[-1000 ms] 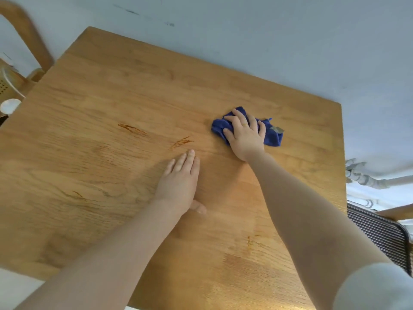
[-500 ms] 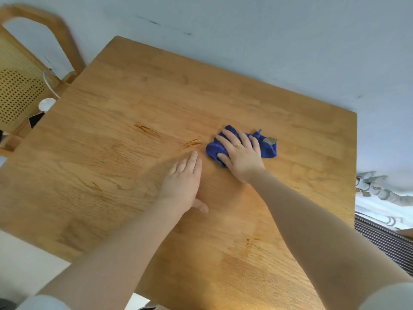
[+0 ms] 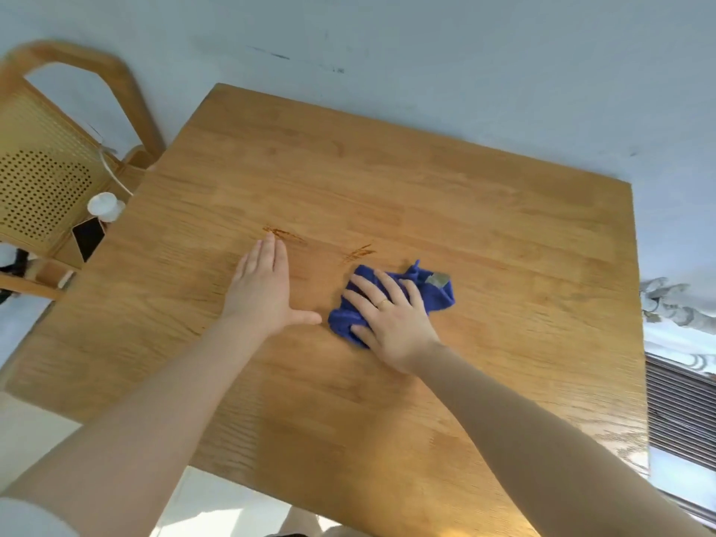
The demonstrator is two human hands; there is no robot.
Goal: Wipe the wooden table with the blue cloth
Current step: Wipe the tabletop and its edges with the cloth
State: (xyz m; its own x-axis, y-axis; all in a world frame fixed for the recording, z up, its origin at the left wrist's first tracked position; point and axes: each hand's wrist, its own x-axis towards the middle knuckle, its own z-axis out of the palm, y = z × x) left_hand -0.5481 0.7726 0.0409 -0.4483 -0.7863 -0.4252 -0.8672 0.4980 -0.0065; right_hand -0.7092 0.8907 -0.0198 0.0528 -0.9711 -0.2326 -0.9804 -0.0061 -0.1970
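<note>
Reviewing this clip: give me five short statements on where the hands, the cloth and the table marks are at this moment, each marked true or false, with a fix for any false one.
1. The right hand presses flat on the blue cloth. True.
2. The left hand holds a corner of the cloth. False: it lies flat on the bare wooden table, apart from the cloth.
3. Two dark streaks show on the wood beyond the hands. True.
4. The cloth is spread out smooth. False: it is bunched up.
5. A wooden chair stands at the table's left. True.
</note>
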